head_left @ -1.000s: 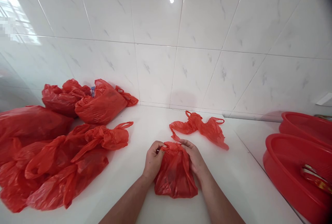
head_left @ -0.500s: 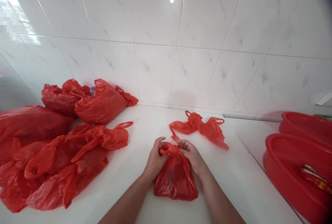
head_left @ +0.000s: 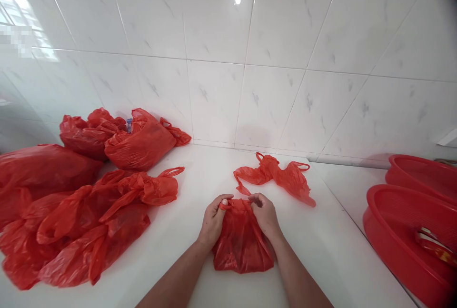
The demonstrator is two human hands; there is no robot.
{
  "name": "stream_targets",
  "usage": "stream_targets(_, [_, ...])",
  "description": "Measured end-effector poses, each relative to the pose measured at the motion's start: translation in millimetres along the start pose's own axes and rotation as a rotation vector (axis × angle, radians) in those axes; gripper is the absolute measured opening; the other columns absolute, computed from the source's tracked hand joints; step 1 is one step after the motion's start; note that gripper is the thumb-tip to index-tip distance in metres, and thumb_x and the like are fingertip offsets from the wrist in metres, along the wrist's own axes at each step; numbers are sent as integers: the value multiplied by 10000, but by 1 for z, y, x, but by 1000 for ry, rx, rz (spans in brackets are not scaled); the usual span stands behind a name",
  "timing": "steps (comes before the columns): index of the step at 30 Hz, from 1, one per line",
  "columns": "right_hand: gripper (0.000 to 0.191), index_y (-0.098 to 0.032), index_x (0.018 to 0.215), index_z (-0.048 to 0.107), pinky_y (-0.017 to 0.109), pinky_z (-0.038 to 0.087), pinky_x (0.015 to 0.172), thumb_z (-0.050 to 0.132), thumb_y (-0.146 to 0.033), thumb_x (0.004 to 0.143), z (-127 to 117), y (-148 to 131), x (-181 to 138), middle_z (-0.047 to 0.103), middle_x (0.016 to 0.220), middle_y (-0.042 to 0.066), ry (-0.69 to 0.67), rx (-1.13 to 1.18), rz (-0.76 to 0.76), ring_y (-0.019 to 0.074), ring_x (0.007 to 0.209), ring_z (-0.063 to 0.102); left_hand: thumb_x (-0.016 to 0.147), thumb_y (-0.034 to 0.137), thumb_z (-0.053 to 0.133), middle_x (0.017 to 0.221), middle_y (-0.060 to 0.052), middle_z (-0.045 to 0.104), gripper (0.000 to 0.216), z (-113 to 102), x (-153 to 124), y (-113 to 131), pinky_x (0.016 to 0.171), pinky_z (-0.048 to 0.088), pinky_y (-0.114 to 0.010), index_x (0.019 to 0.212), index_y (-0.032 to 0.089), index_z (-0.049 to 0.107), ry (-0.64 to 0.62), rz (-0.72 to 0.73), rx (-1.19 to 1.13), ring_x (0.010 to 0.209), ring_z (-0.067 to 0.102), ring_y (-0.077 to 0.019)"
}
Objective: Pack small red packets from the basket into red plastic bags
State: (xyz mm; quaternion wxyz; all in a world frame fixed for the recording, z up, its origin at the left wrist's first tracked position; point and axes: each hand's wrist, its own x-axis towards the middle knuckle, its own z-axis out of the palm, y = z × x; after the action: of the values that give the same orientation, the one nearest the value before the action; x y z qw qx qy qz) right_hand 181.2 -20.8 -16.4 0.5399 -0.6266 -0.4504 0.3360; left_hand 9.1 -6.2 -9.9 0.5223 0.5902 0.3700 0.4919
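red bag (head_left: 243, 246): it is resting on the white desk (head_left: 200, 174), near its front, between both grips, its mouth gathered toward the wall.
film: it is looking thin, soft and glossy, so probably slippery and easy to tear under a fingernail.
weight: darker patches are showing through, suggesting something inside; probably light, though i cannot tell what it is.
where to hold: the bunched top is offering the best hold, pinched with finger pads; a palm under the base would likely spare the film.
left grip (head_left: 212, 222): thumb and fingers are pinching the top's left corner, narrow.
right grip (head_left: 266, 215): fingers are curling around the top's right corner, holding it, the thumb partly hidden.
loose red plastic (head_left: 293, 182): it is lying crumpled just beyond the bag.
pile of red bags (head_left: 139, 148): it is slumping at the left.
red baskets (head_left: 380, 224): they are standing at the right, the nearer one containing a packet (head_left: 437, 246).
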Motion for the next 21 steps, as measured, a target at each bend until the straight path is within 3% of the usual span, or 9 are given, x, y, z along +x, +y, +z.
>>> stream_targets(5, [232,-193,841,609,276,437,581,456,-275,686,-22,6,8,650,781,33,268,-79,51,169,625,569,884,448,403,972,-67,626,349,-9,7,-2,770,468,-306,939,183,623,224,17,-112,897,573,-189])
stream_targets(8, [240,-201,841,616,290,427,619,489,-278,652,-41,9,11,657,835,46,396,-159,88,190,685,575,869,453,430,822,-33,586,326,-17,13,-3,671,468,-268,774,179,579,402,14,-179,769,553,-153])
stream_targets(12, [208,-208,781,618,327,400,656,500,-282,627,-60,16,16,657,844,70,472,-256,135,236,756,574,855,441,452,677,12,507,320,-23,17,-6,616,451,-243,679,180,509,449,-16,-218,632,506,-113])
stream_targets(17, [245,-209,815,630,332,419,713,474,-269,636,-61,19,21,657,874,57,304,-242,81,228,798,581,834,407,466,751,-7,548,240,-31,23,-10,601,450,-253,764,190,543,455,-66,-169,685,544,-135])
stream_targets(19, [267,-208,825,645,320,434,733,458,-255,640,-54,14,18,669,887,45,162,-196,38,218,819,591,807,345,500,894,-30,578,184,-34,25,-10,670,462,-273,916,214,568,500,-68,-141,824,566,-163])
stream_targets(21, [277,-200,827,668,311,447,742,455,-247,655,-43,5,12,682,879,40,-7,-148,-6,212,822,599,776,294,533,1096,-52,562,348,-33,25,-8,790,458,-314,1122,256,526,466,-30,-80,1024,535,-200])
